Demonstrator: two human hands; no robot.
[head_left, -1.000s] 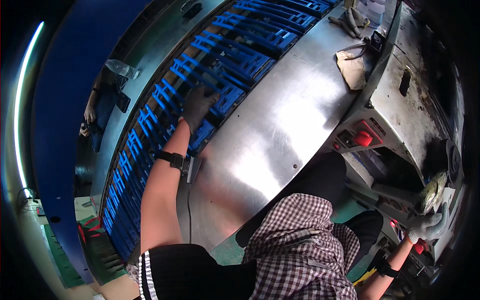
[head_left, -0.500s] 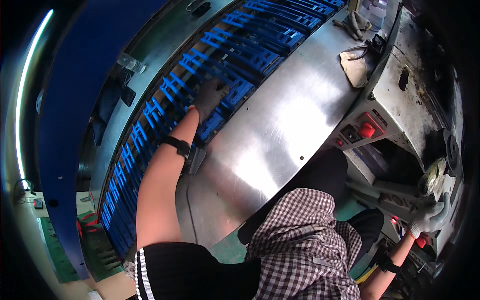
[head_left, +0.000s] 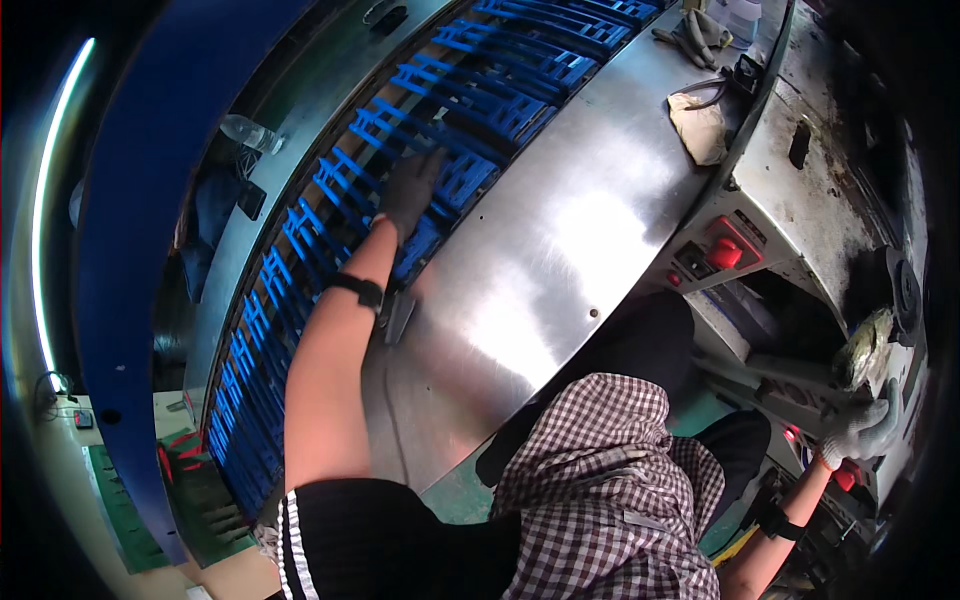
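Note:
My left hand (head_left: 408, 195), in a dark grey glove, reaches over a row of blue slotted carriers (head_left: 465, 175). Its fingers look stretched out along the blue bars, and no held thing shows; whether the fingertips touch the bars I cannot tell. A black band with a small box (head_left: 366, 291) sits on that wrist. Far to the right, my right hand (head_left: 862, 428) wears a light grey glove and rests by the edge of a worn whitish machine (head_left: 775, 215). Its fingers are spread, one pointing up, just below a crumpled wrapped bundle (head_left: 865, 350).
A shiny metal table (head_left: 560, 240) lies between carriers and machine. On its far end are grey gloves (head_left: 700, 38), dark-handled pliers (head_left: 705, 93) and a tan paper piece (head_left: 698, 130). A red switch (head_left: 724, 254) is on the machine. A clear bottle (head_left: 250, 133) lies beyond the carriers.
My left hand has shifted slightly up and left over the carriers, its fingers straighter than before. The right hand stays at the machine. The whole view has tilted a little.

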